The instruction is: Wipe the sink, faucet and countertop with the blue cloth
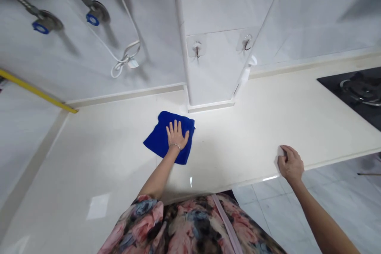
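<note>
A blue cloth [157, 137] lies spread on the pale countertop [232, 147], close to the base of the wall column. Flat on top of it rests my left hand [176, 135], fingers apart and pressing the fabric rather than gripping it. A thin bracelet circles that wrist. My right hand [291, 163] is at the counter's front edge, its fingers loosely curled together and touching the surface. Nothing shows in that hand.
The white column [211, 71] juts out behind the cloth and carries two hooks. A black gas stove [357, 91] is at the far right. Water valves [97, 14] and a knotted white cord [122, 63] hang at left, above a yellow pipe [38, 91].
</note>
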`<action>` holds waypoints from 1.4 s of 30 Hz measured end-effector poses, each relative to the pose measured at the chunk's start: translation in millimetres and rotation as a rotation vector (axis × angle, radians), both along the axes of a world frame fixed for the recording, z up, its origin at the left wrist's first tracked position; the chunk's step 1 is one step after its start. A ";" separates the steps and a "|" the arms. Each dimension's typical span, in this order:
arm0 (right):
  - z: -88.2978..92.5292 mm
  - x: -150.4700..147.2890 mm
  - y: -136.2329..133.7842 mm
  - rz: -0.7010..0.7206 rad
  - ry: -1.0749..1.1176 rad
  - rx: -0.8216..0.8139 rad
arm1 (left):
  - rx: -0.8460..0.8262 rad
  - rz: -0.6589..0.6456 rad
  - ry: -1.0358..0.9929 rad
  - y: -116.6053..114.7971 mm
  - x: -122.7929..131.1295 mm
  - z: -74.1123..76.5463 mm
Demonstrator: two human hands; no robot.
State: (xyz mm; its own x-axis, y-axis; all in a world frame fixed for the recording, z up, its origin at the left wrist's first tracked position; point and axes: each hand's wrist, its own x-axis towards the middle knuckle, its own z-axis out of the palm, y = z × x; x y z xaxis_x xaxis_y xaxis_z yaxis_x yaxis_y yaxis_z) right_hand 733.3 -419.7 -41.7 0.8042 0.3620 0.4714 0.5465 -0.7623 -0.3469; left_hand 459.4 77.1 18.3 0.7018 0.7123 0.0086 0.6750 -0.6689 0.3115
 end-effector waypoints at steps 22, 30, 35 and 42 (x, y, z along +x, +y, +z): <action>-1.6 2.4 -13.1 0.018 0.026 -0.009 | -0.017 0.083 0.217 -27.5 -109.5 15.4; 0.3 -0.4 -18.8 0.022 0.049 -0.020 | -0.070 0.309 0.213 44.6 -19.2 20.1; 2.9 -2.3 -20.8 0.015 0.067 -0.035 | -0.067 0.418 0.161 92.5 22.6 17.9; 4.6 -2.0 -26.1 0.033 0.054 -0.057 | -0.076 0.496 0.128 141.8 63.2 19.6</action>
State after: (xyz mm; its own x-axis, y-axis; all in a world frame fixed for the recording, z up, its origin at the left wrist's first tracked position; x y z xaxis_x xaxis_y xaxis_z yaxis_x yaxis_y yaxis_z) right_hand 731.3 -445.8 -37.2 0.8153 0.4132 0.4056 0.5529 -0.7636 -0.3335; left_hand 522.7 219.0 37.8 0.2718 0.9549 -0.1200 0.9410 -0.2376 0.2410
